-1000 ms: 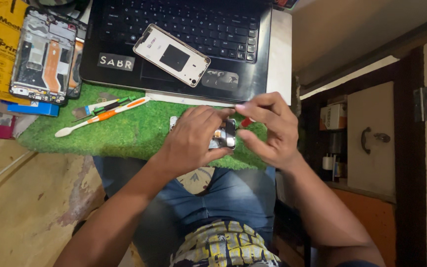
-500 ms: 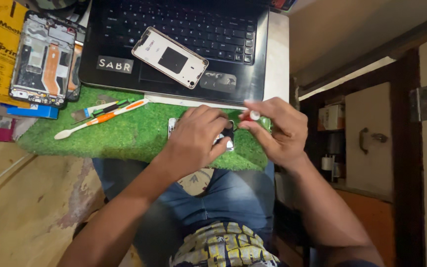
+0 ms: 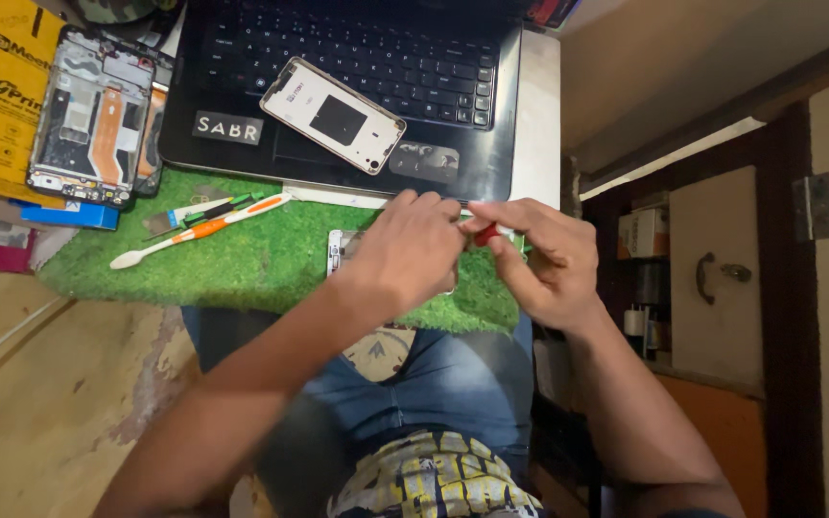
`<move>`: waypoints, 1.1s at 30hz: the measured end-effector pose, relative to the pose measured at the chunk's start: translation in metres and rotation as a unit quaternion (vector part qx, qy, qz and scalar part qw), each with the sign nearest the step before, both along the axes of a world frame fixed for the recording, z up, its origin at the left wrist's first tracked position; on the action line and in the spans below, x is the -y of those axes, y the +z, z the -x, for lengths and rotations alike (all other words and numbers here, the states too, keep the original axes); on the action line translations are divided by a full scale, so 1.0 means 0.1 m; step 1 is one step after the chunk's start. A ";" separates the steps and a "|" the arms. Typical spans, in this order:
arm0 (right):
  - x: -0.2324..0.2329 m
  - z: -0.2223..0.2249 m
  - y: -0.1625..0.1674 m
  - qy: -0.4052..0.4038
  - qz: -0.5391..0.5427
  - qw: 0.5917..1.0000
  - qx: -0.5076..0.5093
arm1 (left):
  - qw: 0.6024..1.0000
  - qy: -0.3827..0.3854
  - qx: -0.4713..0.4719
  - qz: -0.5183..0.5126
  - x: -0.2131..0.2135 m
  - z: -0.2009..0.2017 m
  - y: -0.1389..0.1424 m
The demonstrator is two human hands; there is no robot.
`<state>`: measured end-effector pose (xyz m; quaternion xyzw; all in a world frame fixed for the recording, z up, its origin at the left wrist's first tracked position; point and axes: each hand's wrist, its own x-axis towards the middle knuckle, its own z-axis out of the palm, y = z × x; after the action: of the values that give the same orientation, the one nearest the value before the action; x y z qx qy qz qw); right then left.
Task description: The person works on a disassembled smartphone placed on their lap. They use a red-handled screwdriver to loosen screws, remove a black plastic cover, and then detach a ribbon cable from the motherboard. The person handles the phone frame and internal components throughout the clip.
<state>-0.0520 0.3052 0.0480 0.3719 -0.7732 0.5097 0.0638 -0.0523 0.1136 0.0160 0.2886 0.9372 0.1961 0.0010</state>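
On the near edge of a green artificial-grass mat (image 3: 271,269), the left hand (image 3: 405,254) curls over a white phone frame (image 3: 340,251), the right hand (image 3: 539,259) pinches a small red-handled tool (image 3: 485,233), with a black laptop (image 3: 357,86) beyond.

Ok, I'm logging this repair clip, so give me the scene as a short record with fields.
surface: green turf mat
left hand: pressing on a partly hidden phone part
right hand: grip on a small red-handled tool
on mat: toothbrush
behind: laptop with a phone back cover on it
far left: opened phone
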 end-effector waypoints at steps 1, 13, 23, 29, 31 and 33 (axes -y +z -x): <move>0.00 0.01 0.01 0.000 -0.007 1.000 -0.022 | 1.000 -0.006 -0.001 0.005 0.00 0.02 0.00; -0.15 0.07 -0.07 0.021 0.148 0.978 0.143 | 0.998 -0.043 0.030 0.039 -0.02 0.13 -0.04; -0.33 0.28 -0.26 -0.066 0.274 0.949 0.140 | 0.992 -0.075 0.032 0.091 -0.09 0.13 -0.12; -0.36 0.31 -0.30 -0.070 0.271 0.952 0.127 | 0.993 -0.117 -0.032 0.011 0.02 0.11 -0.26; -0.37 0.32 -0.30 -0.070 0.280 0.948 0.132 | 0.991 -0.131 -0.019 0.008 0.03 0.14 -0.24; -0.37 0.32 -0.30 -0.069 0.285 0.947 0.134 | 0.992 -0.123 0.039 0.002 0.02 0.17 -0.20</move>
<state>-0.0844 0.3422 0.0176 0.2120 -0.6212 0.7481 0.0977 -0.0693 0.1113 -0.0038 0.3936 0.8943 0.2037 0.0618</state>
